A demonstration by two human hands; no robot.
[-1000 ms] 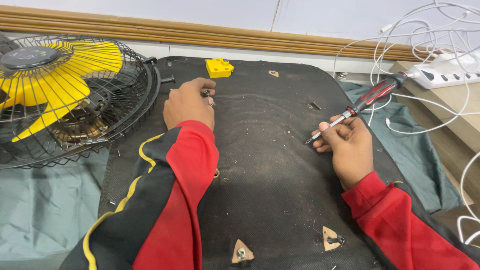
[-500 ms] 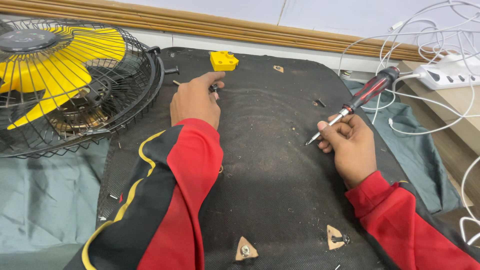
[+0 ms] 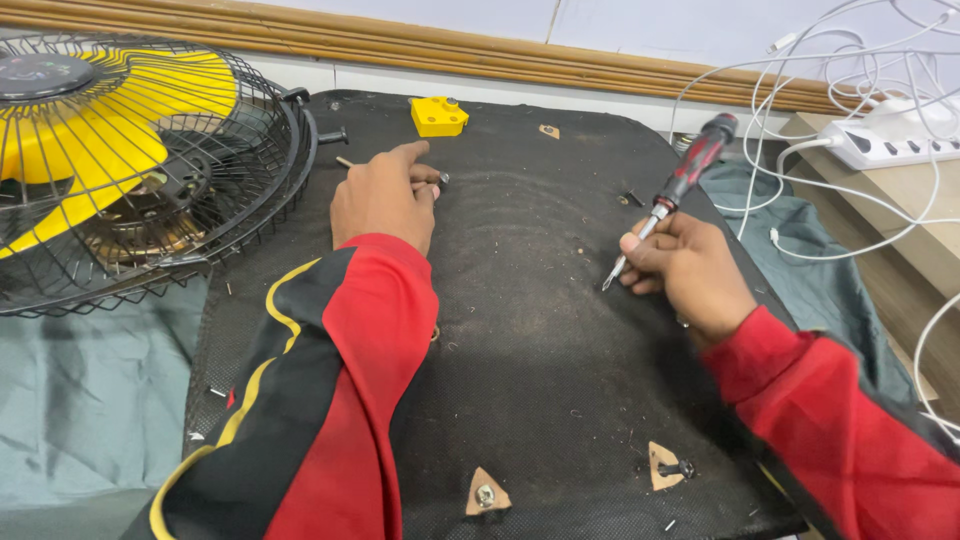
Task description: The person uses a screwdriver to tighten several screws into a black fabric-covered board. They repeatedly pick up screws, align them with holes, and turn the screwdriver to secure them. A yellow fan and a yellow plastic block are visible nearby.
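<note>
Your left hand (image 3: 385, 195) pinches a small screw (image 3: 441, 178) on the black mat (image 3: 540, 330) beside the fan (image 3: 120, 160); your right hand (image 3: 685, 270) grips a red-and-black screwdriver (image 3: 680, 185).

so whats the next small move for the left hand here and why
Probably close the fingertips on the small screw and lift it off the black mat. The left hand lies flat with its fingers right at that screw, though whether they grip it yet is unclear. The right hand already holds the red-and-black screwdriver, tip down and idle above the mat.
</note>
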